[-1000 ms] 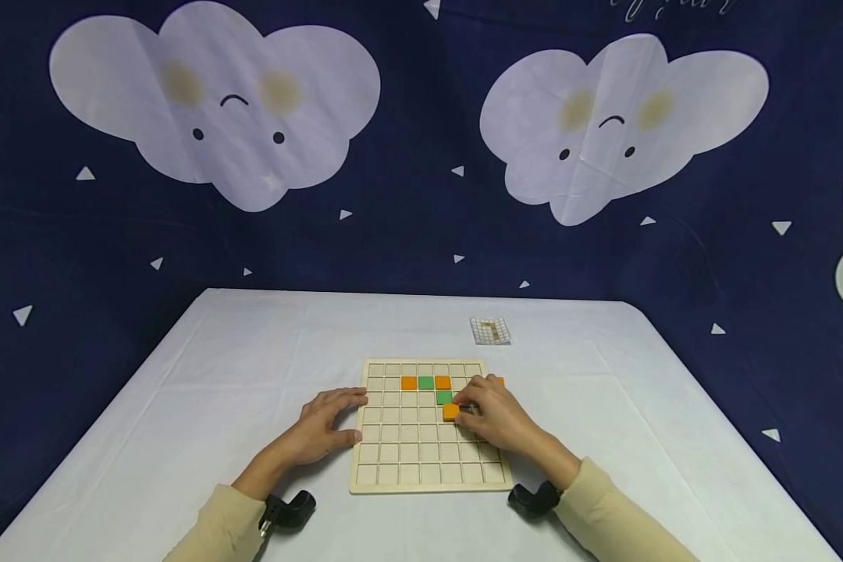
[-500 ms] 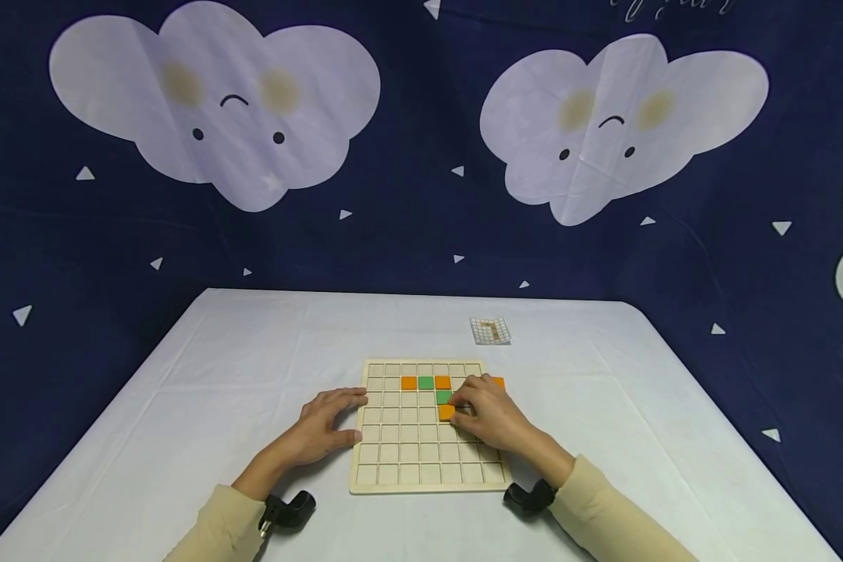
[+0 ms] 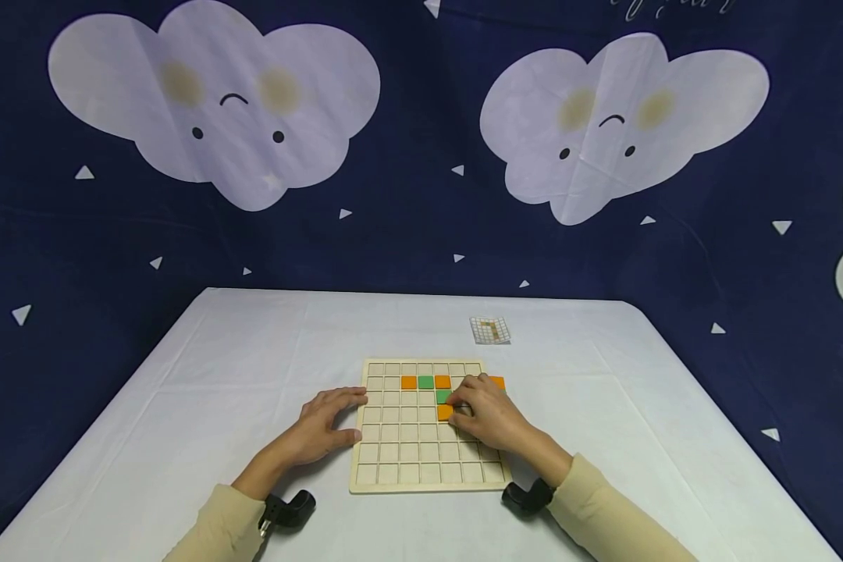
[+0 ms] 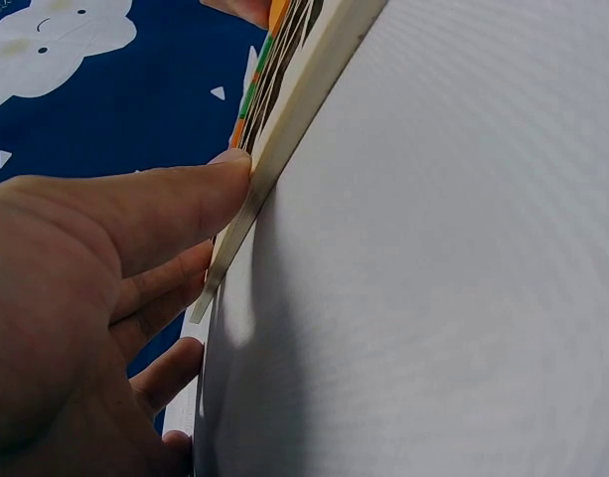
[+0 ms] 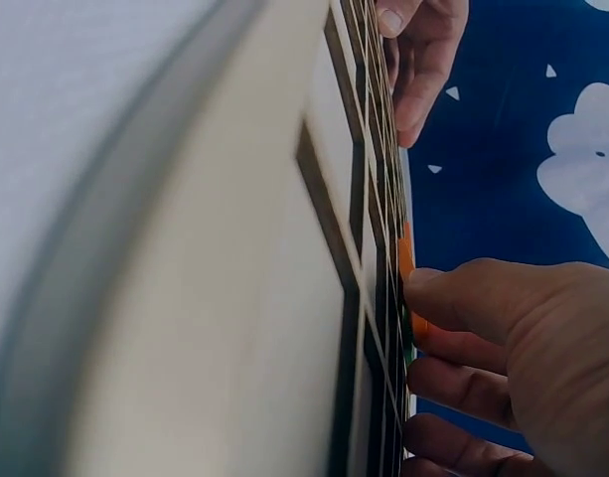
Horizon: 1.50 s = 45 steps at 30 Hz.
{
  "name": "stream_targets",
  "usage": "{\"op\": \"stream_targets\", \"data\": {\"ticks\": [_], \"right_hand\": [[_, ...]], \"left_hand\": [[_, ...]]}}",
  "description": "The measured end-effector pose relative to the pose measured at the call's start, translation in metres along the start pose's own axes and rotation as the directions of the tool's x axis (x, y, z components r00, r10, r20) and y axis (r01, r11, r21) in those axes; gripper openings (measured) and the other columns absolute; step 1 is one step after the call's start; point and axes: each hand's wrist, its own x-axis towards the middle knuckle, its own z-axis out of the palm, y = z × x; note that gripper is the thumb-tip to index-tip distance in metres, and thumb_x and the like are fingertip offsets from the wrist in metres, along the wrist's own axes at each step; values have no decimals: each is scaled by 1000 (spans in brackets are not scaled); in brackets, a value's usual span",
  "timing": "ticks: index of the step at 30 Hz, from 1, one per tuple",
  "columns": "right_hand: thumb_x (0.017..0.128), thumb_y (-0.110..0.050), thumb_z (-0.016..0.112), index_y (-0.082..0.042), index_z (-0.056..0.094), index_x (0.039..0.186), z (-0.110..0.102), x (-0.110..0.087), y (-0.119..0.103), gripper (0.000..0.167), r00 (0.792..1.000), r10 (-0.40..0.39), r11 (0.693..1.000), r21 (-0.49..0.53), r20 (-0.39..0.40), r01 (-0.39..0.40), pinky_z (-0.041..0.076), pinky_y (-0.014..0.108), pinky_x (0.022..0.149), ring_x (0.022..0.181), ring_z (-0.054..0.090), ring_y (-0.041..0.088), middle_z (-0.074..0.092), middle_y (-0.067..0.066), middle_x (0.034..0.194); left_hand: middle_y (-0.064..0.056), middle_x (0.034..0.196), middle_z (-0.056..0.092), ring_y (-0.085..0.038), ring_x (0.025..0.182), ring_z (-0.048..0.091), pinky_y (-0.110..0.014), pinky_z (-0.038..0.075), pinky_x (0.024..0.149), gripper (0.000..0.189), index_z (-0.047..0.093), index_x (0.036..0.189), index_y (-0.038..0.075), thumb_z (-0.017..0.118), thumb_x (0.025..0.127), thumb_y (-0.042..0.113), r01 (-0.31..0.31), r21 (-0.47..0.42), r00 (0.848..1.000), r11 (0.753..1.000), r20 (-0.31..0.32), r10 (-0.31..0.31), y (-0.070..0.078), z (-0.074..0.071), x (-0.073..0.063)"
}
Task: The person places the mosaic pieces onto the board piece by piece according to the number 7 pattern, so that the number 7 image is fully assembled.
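A square wooden grid board (image 3: 400,453) lies on the white table. My right hand (image 3: 490,411) pinches an orange square tile (image 3: 445,412) between thumb and fingers, at a cell right below a green tile (image 3: 443,396). In the right wrist view the thumb presses on the orange tile (image 5: 405,256). An orange, a green (image 3: 425,382) and another orange tile (image 3: 442,382) sit in a row near the board's far side. At the board's left edge, my left hand (image 3: 318,425) touches the rim with thumb and extended fingers; the left wrist view shows the thumb (image 4: 225,184) on that rim.
Another orange tile (image 3: 498,382) shows beyond my right hand, partly hidden by it. A small card with a printed grid pattern (image 3: 490,330) lies behind the board. A dark blue cloth with clouds (image 3: 421,226) hangs behind the white table (image 3: 253,336).
My right hand has shifted slightly left with the orange tile, which now lines up under the green tile. The left hand has stayed in place at the board's edge.
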Motion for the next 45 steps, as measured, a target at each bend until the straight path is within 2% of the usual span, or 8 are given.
{"op": "stream_targets", "data": {"ticks": [9, 24, 31, 38, 45], "right_hand": [[80, -23, 72, -15, 71, 98, 1, 0, 0, 19, 1000, -1, 1000, -3, -2, 1, 43, 29, 76, 84, 43, 8, 59, -6, 95], [79, -23, 73, -13, 71, 98, -4, -2, 3, 22, 999, 12, 1000, 7, -41, -12, 45, 38, 88, 81, 43, 7, 61, -6, 92], [76, -22, 74, -12, 71, 100, -10, -3, 9, 26, 997, 39, 999, 16, -61, -38, 40, 30, 75, 82, 42, 9, 62, -5, 95], [77, -23, 74, -12, 71, 99, -15, -7, 17, 25, 994, 88, 996, 24, -67, -87, 38, 26, 72, 81, 42, 8, 62, -5, 96], [78, -22, 73, -12, 71, 100, -18, -11, 25, 25, 990, 120, 993, 15, -80, -119, 39, 29, 73, 83, 44, 12, 61, -3, 93]], "left_hand": [[-7, 146, 44, -36, 135, 34, -60, 17, 105, 51, 54, 130, 9, 70, 83, 20, -5, 6, 1000, 1000, -4, 5, -1, 0, 0], [-9, 145, 45, -36, 135, 33, -60, 16, 105, 51, 54, 129, 7, 71, 82, 20, -4, -14, 1000, 1000, -2, 4, 1, 0, -1], [-9, 145, 44, -37, 135, 32, -60, 16, 105, 51, 55, 128, 7, 70, 82, 20, -6, -17, 1000, 1000, -1, 6, 1, -1, -2], [-9, 145, 44, -36, 134, 33, -60, 18, 103, 51, 54, 129, 8, 71, 82, 20, -13, -3, 1000, 1000, -5, 13, 1, -1, -1], [-9, 145, 44, -37, 135, 32, -60, 16, 105, 51, 54, 129, 8, 70, 82, 19, -12, 0, 1000, 1000, -2, 12, 1, -1, -1]]}}
